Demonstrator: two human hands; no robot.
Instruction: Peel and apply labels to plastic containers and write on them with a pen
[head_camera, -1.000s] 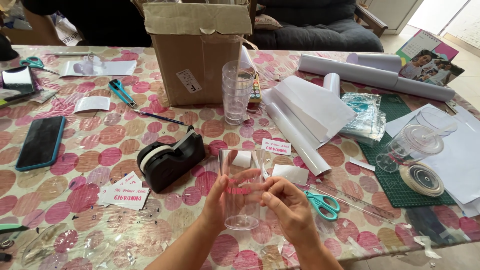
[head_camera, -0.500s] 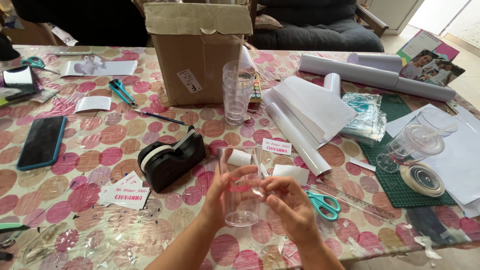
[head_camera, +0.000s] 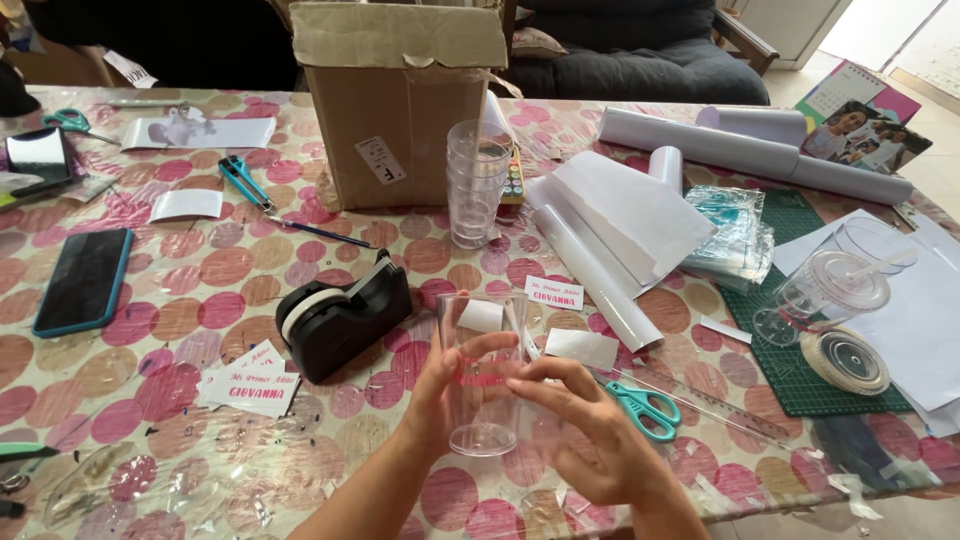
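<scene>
Clear plastic cup (head_camera: 482, 375), near tabletop (head_camera: 180, 330) front edge: now lifted slightly; left hand (head_camera: 445, 385) wraps it, right hand (head_camera: 590, 430) fingers press pink label (head_camera: 478, 378) flat.

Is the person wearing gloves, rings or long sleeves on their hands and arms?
No. The left hand and right hand are bare: no gloves, no rings or watch that I can see. No sleeves show either; both forearms are uncovered right down to the picture's bottom edge. The fingernails look short and plain.

The right hand (head_camera: 600, 440) hides part of the clear cup (head_camera: 482, 375); both forearms leave the bottom edge.
</scene>
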